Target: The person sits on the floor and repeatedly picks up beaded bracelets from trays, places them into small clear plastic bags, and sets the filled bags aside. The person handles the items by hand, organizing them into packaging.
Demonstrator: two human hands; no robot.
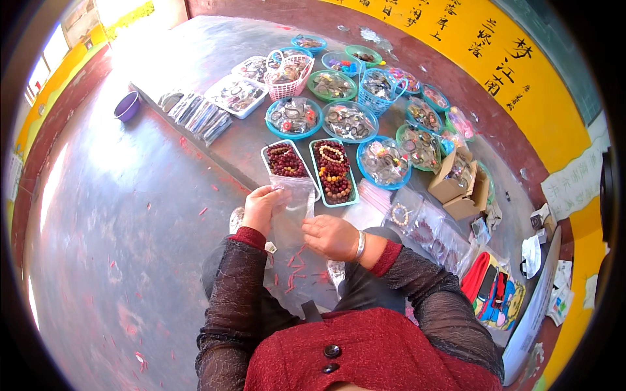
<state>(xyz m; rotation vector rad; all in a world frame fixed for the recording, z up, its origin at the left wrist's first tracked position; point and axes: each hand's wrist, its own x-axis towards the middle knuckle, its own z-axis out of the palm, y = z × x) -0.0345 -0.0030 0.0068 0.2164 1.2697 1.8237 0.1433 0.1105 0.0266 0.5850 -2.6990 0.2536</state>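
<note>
My left hand [263, 206] pinches the top edge of a clear plastic bag [295, 202] that hangs open in front of me. At the bag's lower right side, my right hand [332, 236] is curled with its fingers closed on the plastic; a silver bangle sits on that wrist. Just beyond the bag lie two long trays of beaded bracelets, a white one [284, 160] with dark red beads and a teal one [334, 172] with red and cream beads.
Several round bowls [351, 121] and small baskets [287, 75] of bracelets cover a raised concrete step. Cardboard boxes [456, 182] and bagged bracelets [424, 228] lie at right. A purple basin [127, 106] stands far left. Red scraps litter the grey floor [130, 215].
</note>
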